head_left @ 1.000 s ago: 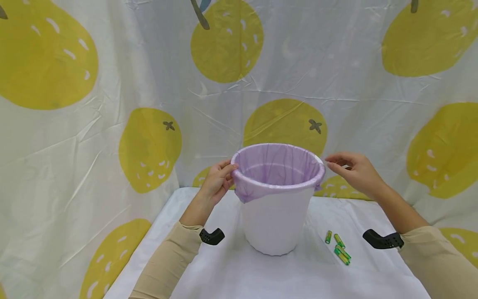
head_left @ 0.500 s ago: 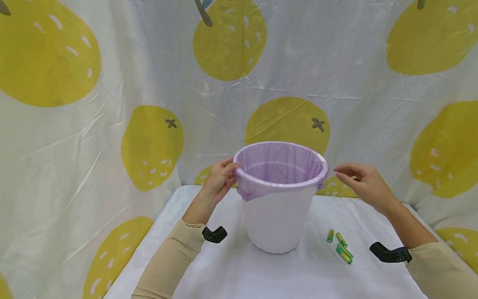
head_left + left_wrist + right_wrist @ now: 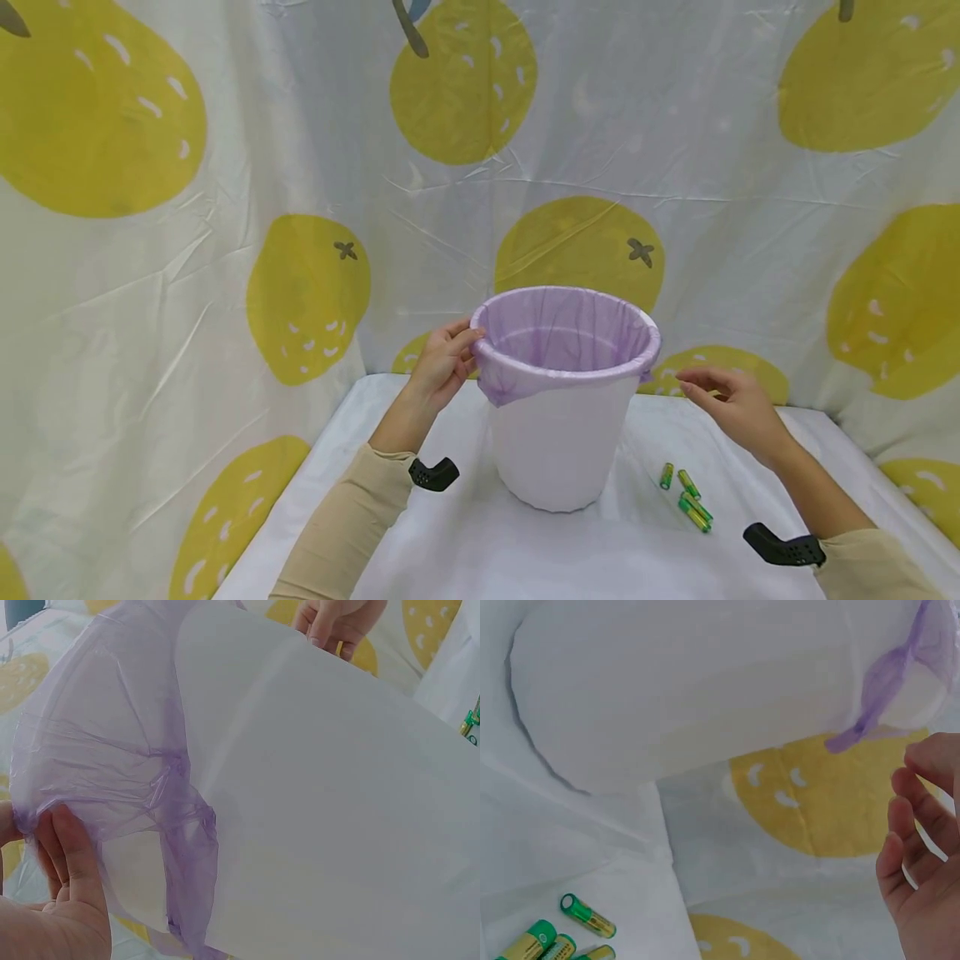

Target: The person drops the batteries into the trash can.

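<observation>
white bin [image 3: 558, 442] dead centre on the table [image 3: 465, 542], left hand [image 3: 442, 367] pinching the purple liner [image 3: 525, 379] at its 9 o'clock rim, right hand [image 3: 738, 408] loose and holding nothing at 3 o'clock, batteries [image 3: 686, 496] around 4 o'clock

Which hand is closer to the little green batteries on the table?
The right. The right hand hovers open just above and behind the batteries, touching nothing. The left hand holds the purple bag at the white bucket's far-side rim.
</observation>
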Action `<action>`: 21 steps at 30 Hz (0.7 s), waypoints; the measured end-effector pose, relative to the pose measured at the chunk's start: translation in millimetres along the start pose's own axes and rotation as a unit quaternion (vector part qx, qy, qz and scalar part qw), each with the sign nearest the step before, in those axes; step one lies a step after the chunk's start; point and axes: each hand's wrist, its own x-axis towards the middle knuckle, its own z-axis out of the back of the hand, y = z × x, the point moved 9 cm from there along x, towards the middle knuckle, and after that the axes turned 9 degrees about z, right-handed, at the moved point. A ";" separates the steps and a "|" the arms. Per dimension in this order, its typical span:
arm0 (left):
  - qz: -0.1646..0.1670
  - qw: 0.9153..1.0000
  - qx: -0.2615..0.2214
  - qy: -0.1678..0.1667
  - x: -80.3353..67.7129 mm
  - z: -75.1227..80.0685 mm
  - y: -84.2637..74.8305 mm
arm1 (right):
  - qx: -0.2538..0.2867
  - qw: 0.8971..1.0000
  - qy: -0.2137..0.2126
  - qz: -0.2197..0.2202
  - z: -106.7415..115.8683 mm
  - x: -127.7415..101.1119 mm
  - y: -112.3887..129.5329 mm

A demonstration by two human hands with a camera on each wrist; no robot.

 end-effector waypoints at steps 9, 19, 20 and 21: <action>-0.004 1.000 -0.002 0.000 -0.5 1.2 0.2 | 0.003 0.997 0.017 -0.073 -15.3 -33.2 -29.9; -0.004 1.000 0.000 0.004 0.5 0.0 1.2 | 0.015 0.980 0.077 -0.185 -48.4 -80.9 -72.0; -0.005 1.000 -0.001 0.005 0.2 -0.2 0.7 | 0.015 0.978 0.081 -0.193 -50.5 -84.3 -76.3; -0.005 1.000 -0.002 0.006 0.2 -0.3 0.2 | 0.017 0.976 0.083 -0.200 -52.2 -87.1 -80.6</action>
